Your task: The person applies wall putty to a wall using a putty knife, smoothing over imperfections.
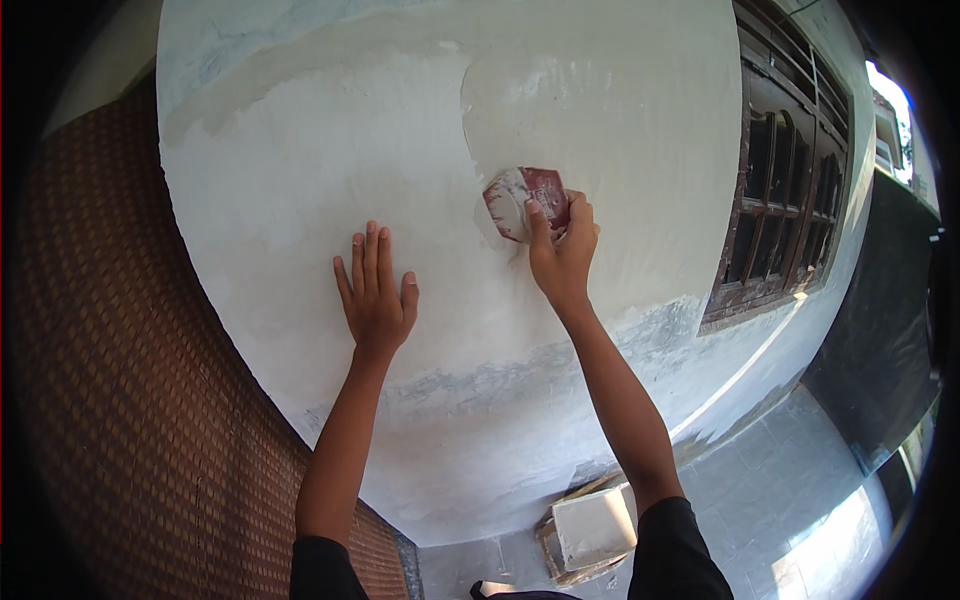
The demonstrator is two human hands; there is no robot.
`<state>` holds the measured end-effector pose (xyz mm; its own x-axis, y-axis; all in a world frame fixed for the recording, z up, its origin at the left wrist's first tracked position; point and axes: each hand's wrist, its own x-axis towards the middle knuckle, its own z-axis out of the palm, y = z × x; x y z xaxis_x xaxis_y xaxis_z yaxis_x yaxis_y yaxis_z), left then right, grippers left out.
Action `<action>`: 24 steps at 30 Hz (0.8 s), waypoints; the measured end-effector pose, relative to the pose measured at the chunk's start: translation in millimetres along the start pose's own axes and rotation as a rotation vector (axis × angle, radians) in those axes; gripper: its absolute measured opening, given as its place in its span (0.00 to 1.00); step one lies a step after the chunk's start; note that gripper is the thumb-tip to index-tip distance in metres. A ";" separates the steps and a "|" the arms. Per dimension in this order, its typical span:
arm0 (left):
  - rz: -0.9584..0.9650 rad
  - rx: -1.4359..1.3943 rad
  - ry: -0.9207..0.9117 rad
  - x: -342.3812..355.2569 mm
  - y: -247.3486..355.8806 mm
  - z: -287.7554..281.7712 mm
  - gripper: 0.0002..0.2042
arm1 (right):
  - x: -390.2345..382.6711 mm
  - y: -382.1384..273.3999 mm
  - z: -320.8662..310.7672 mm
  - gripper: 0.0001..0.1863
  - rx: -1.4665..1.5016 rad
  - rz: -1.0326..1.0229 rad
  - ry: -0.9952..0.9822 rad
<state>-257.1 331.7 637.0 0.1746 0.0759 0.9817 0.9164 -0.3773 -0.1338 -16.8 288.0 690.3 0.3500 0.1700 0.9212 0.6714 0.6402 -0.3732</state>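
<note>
My right hand [570, 240] grips a dark red, flat putty scraper [543, 190], its left part smeared with whitish putty. The thumb presses on the near face while the other fingers wrap its right edge. The scraper lies against or very close to the pale wall [440, 130], beside a ragged edge where one coat meets another. To the left and a little lower, my left hand [376, 295] rests flat on the wall, fingers stretched upward and thumb apart, holding nothing.
A brown woven panel [170, 380] runs along the left. At the right is a dark wooden window [785, 190] with a projecting frame. Below, a box-like object with a whitish top [592, 528] stands on the grey tiled floor [740, 510]. Farther right stands a dark panel [880, 310].
</note>
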 end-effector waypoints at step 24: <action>-0.051 0.012 -0.012 -21.4 7.5 9.1 0.30 | 0.9 14.1 -36.6 0.15 0.351 0.238 0.237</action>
<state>-250.7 335.6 613.7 0.1320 0.1062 0.9855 0.9284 -0.3617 -0.0853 16.9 269.8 681.9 0.6339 0.1932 0.7489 0.3078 0.8253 -0.4735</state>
